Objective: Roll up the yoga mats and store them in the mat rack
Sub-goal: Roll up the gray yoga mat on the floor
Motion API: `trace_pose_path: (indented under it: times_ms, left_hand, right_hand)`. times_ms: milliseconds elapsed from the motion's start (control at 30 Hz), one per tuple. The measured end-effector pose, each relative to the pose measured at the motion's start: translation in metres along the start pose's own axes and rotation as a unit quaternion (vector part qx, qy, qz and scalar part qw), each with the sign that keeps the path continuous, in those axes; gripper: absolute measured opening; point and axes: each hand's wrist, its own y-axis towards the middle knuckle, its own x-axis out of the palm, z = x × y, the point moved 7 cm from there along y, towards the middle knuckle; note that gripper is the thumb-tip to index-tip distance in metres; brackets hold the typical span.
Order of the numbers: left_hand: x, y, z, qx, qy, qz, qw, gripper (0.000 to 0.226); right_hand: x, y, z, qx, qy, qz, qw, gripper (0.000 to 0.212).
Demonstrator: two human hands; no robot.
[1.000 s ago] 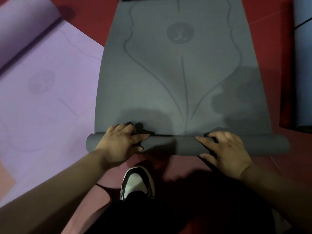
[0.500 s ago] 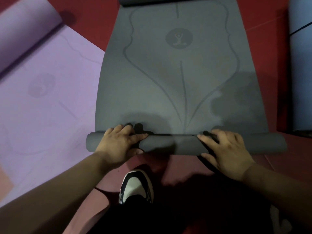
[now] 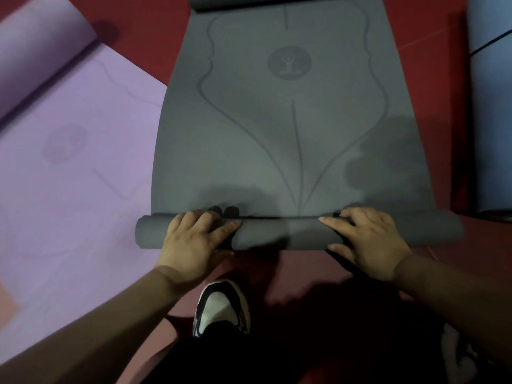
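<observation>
Where the red floor [image 3: 432, 37] meets the left edge of the view, a purple mat [image 3: 69, 167] lies flat and slanted, its far end curled into a fat roll towards the far left corner. A small pink patch [image 3: 7, 300] shows at the very edge beside it; what it is I cannot tell. Just right of the purple mat, and lapping over its edge, lies the grey mat [image 3: 291, 134]. It stretches away along the middle of the floor, printed with curved lines and a round emblem, and its far end curls up at the top of the view. Its near end is wound into a tight roll [image 3: 282, 234] lying crosswise. The left hand [image 3: 191, 245] sits on the left part of that roll, fingers a little apart and curled over its top, thumb tucked against the near side. The right hand [image 3: 371, 242] sits on the right part in the same way, fingers bent over the top and thumb on the near side, so each hand clasps the roll. Nearer than the roll, between the two forearms, a black and white shoe [image 3: 221, 306] stands on the floor. Along the right edge of the floor lies a blue mat [image 3: 490, 106], apart from the grey one, with a strip of red floor between
</observation>
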Motion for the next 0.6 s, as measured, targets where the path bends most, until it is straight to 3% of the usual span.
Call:
trace_pose_path:
  times_ms: [167, 400, 600]
  left_hand:
    - [0.006, 0.016, -0.016, -0.014, -0.048, -0.053, 0.997, 0.063]
    - [0.013, 0.032, -0.027, -0.028, -0.076, -0.103, 0.991, 0.071]
    - [-0.006, 0.020, -0.004, 0.006, 0.047, 0.009, 0.999, 0.068]
  right_hand:
    - [-0.010, -0.004, -0.005, -0.012, -0.040, 0.007, 0.999, 0.067]
    - [-0.006, -0.001, -0.007, 0.041, -0.058, 0.014, 0.997, 0.069]
    - [-0.003, 0.010, 0.003, 0.034, -0.055, -0.010, 0.998, 0.070]
